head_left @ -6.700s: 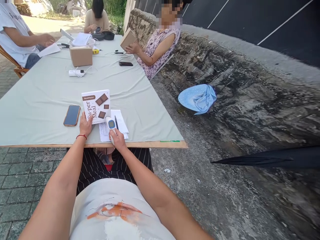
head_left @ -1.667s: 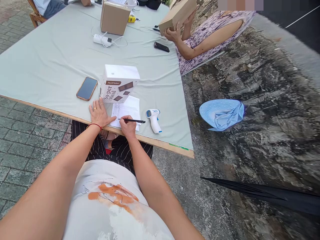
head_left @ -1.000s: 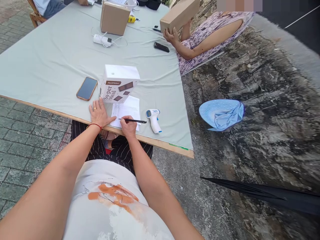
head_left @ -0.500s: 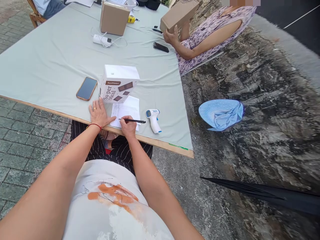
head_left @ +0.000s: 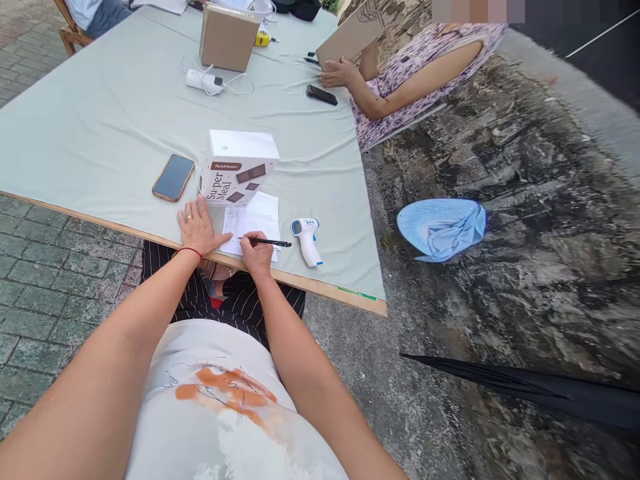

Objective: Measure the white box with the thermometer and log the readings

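My right hand [head_left: 257, 255] is closed around a black pen [head_left: 270, 242], its tip on the written paper sheets [head_left: 260, 220] near the table's front edge. With fingers spread, my left hand [head_left: 199, 228] lies flat on the cloth, its thumb at the paper's left edge. Behind the sheets stands a white snack box [head_left: 243, 167] marked "Su-per Meal", which hides their far end. A phone with an orange-brown edge [head_left: 173, 177] lies beyond my left hand. To the right of the paper rests a white and blue infrared thermometer [head_left: 307, 241].
A cardboard box [head_left: 229, 37] and a white corded device [head_left: 205, 81] are farther back on the table [head_left: 100, 127]. Across the right corner, another person's hands hold a carton [head_left: 350, 40] above a black phone [head_left: 322, 95]. A blue hat [head_left: 443, 229] and a black umbrella [head_left: 520, 387] are at right.
The other person's carton has lowered and tilted leftward, and that person's near hand has flattened against it. My two hands and the pen look the same.
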Demonstrator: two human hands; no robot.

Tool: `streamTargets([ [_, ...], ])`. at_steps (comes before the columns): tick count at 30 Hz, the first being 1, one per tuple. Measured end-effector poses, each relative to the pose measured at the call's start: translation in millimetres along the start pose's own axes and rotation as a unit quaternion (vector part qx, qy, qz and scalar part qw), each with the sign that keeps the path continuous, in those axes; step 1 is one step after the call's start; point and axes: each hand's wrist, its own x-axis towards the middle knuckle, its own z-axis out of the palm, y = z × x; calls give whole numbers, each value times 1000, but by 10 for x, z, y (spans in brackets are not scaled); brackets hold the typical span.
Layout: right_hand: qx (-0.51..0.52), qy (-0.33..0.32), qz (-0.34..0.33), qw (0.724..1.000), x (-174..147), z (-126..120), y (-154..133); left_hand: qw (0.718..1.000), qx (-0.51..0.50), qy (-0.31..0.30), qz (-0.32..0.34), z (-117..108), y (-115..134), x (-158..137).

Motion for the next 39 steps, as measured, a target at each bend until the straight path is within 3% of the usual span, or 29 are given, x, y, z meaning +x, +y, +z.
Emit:
streamTargets([
  [12,1,-10,16,1000,-15,-25,-43,1000,-7,3,2,8,0,1],
  [19,85,33,-3,996,-5,-36,-13,1000,-18,20,7,34,-7,-4],
  [26,121,8,9,993,11,-11,77,998,-51,35,13,84,-36,26],
  [33,140,3,12,990,36,37,86,979,-167,109,29,134,-167,51],
  [39,41,30,-66,997,145,-4,119,940,-314,136,1,179,-344,347],
])
